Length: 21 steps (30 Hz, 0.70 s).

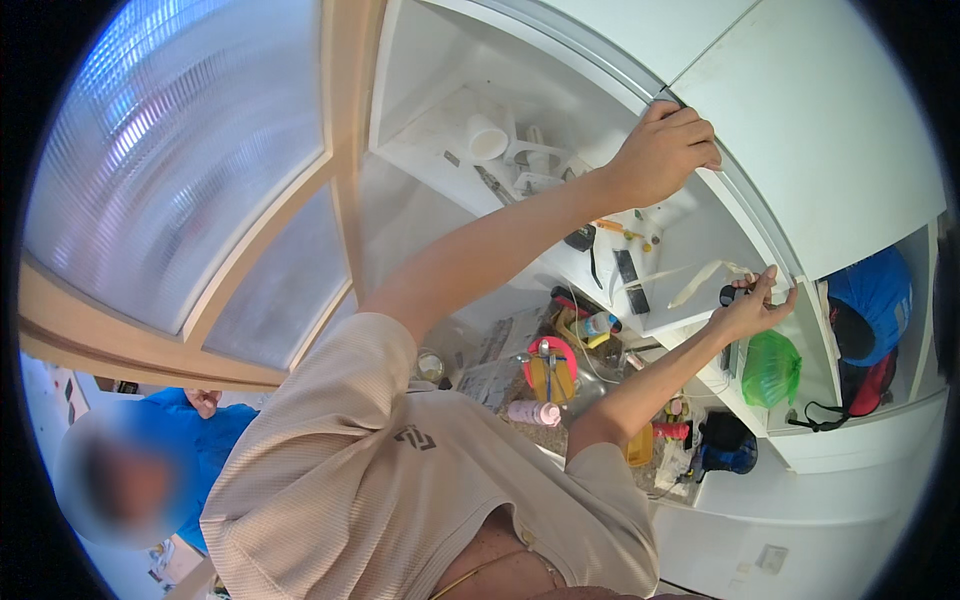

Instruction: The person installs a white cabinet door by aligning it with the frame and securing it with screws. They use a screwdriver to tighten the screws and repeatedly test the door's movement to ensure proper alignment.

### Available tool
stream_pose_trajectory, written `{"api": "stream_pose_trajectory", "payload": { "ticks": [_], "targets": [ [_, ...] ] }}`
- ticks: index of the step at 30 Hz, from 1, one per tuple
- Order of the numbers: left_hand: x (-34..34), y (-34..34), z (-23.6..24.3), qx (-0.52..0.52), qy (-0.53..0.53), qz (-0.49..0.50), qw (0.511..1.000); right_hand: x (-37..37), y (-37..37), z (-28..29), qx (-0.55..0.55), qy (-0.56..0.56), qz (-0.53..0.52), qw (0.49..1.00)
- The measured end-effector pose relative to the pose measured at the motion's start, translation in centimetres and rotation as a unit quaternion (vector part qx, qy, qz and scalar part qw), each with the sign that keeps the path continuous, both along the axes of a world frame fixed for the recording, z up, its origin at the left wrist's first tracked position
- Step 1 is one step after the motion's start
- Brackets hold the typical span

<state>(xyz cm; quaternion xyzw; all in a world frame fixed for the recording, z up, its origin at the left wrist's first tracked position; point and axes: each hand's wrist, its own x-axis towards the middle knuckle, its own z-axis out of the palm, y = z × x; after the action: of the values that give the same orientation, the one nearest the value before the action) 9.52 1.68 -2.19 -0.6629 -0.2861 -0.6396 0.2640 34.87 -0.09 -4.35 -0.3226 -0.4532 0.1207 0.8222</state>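
My left hand (665, 152) reaches across the open cabinet, its fingers curled over the metal-trimmed edge (745, 190) of the white cabinet front. Lower on the right, beside the same edge, my right hand (755, 305) has its fingers bent around a small black object (732, 295). The fingers partly cover that object, so its kind is unclear. Next to this hand a cream-coloured strip (692, 288) dangles over the shelf. Below the left hand, the shelf bears a white cup (487, 138), a flat black bar (630, 280) and several small loose items.
A green plastic bag (771, 368) sits in the right compartment, with a blue bag (870, 300) beyond it. Below are a pink bottle (534, 412) and a red-rimmed round container (551, 370). At left stand a ribbed-glass wooden door (340, 120) and a person in blue (215, 435).
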Motion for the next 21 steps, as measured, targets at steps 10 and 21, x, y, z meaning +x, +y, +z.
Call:
{"api": "stream_pose_trajectory", "payload": {
  "ticks": [10,21],
  "targets": [
    [0.5,0.4,-0.1,0.009,-0.027,-0.007,1.000,-0.9,0.3,-0.3,0.014,0.025,-0.052,0.998],
    [0.4,0.1,0.1,-0.017,-0.033,-0.032,0.999,-1.6,0.3,-0.1,0.013,0.023,-0.069,0.997]
  ]
}}
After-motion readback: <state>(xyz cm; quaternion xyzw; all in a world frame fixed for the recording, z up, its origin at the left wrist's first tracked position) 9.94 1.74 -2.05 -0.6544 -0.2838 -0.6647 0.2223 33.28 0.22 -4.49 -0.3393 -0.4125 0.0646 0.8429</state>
